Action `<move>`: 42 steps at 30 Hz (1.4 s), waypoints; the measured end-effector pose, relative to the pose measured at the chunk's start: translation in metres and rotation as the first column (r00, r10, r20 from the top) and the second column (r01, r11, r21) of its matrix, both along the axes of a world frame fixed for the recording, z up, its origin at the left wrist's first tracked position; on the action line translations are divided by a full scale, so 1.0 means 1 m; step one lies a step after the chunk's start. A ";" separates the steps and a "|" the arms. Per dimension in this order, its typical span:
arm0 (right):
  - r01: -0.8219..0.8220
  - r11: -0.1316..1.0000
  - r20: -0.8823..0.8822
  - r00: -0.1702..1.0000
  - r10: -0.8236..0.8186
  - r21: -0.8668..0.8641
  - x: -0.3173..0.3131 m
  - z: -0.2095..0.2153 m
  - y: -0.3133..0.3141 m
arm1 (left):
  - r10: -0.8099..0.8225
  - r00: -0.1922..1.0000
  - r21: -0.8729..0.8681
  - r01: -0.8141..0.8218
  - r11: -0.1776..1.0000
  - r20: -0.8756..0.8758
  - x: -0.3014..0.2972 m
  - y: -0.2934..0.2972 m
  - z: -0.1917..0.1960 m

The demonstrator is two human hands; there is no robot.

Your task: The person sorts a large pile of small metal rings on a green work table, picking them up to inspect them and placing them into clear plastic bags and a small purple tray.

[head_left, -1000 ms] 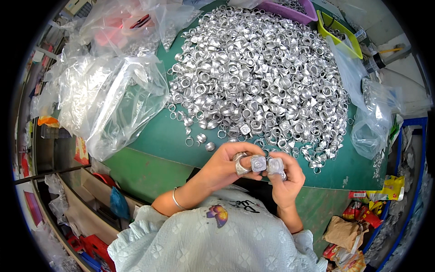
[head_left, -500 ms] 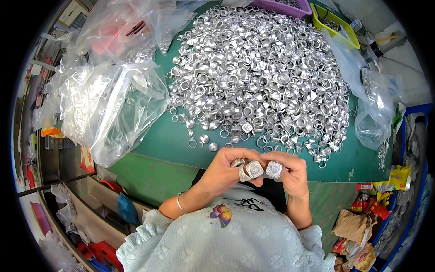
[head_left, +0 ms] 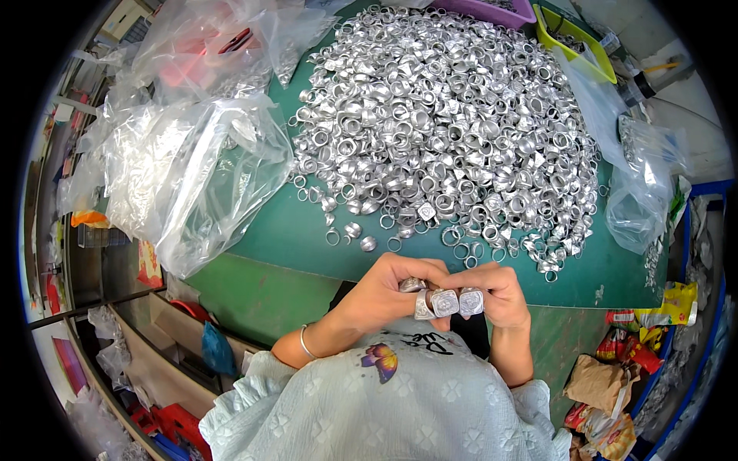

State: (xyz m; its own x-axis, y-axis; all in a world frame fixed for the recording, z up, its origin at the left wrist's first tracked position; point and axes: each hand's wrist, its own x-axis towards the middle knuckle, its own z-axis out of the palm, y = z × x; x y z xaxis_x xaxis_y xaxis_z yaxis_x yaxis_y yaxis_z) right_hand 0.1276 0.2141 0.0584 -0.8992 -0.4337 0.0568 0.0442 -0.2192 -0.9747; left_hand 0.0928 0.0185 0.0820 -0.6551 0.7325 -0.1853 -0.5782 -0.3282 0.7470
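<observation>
A large heap of silver metal rings [head_left: 446, 131] covers the green table [head_left: 292, 238]. Close to my chest, at the table's near edge, both hands meet. My left hand [head_left: 388, 288] pinches a couple of silver rings [head_left: 421, 298] between thumb and fingers. My right hand [head_left: 500, 292] grips a silver ring with a square face [head_left: 470, 301], held against the ones in my left hand. A few loose rings [head_left: 361, 237] lie on the table just beyond my hands.
Clear plastic bags of rings [head_left: 184, 169] pile up at the left, and another clear bag [head_left: 638, 200] sits at the right edge. A purple tray [head_left: 500, 11] and a yellow-green tray [head_left: 576, 38] stand at the back. Snack wrappers [head_left: 615, 384] lie on the floor at the right.
My hands have stayed together near my chest, shifting the rings between the fingers. The view has tilted slightly, so the hands sit a little lower in it.
</observation>
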 end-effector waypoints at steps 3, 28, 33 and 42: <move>-0.011 1.000 -0.051 0.999 0.011 0.011 -0.002 0.000 0.000 | -0.012 1.000 -0.003 0.012 1.000 -0.008 0.000 -0.001 -0.001; 0.354 0.930 0.253 0.913 -0.320 -0.102 0.004 -0.010 -0.022 | 0.492 0.804 -0.125 -0.555 0.822 -0.335 0.016 0.026 -0.018; 0.322 0.945 0.182 0.934 -0.308 -0.055 -0.002 0.008 -0.028 | 0.500 0.754 -0.046 -0.570 0.821 -0.426 0.017 0.025 -0.035; 0.258 0.966 0.370 0.900 -0.230 -0.028 -0.004 0.013 -0.014 | 0.302 0.912 -0.143 -0.350 0.926 -0.277 0.015 0.021 -0.022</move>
